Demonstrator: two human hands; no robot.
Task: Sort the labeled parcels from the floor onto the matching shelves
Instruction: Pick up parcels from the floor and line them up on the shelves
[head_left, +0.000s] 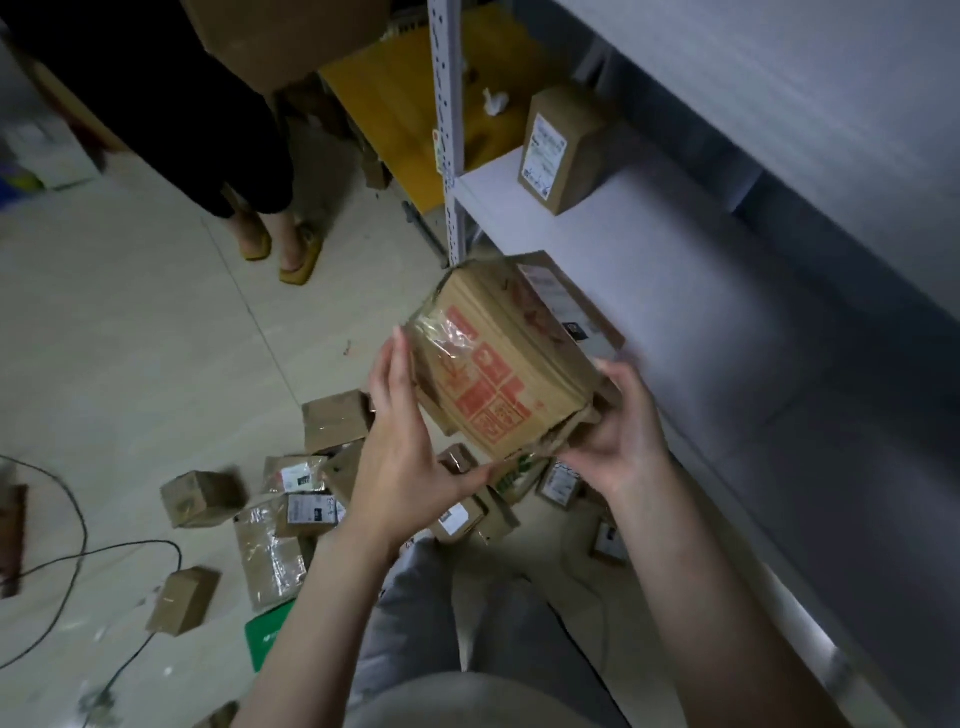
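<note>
A brown cardboard parcel (498, 358) with red printing and clear tape is held tilted in mid-air between both hands, just in front of the white shelf (613, 244). My left hand (405, 447) grips its left and lower side. My right hand (618, 431) holds its crumpled right end. A white label shows on the parcel's far face. One labeled parcel (558, 150) stands upright on the shelf at the back. Several labeled parcels (306, 504) lie scattered on the tiled floor below my hands.
Another person in black clothes and yellow sandals (283, 249) stands at the upper left. A perforated shelf post (448, 130) rises beside the shelf. A black cable (78, 556) loops over the floor at left. A green item (270, 636) lies near my knees.
</note>
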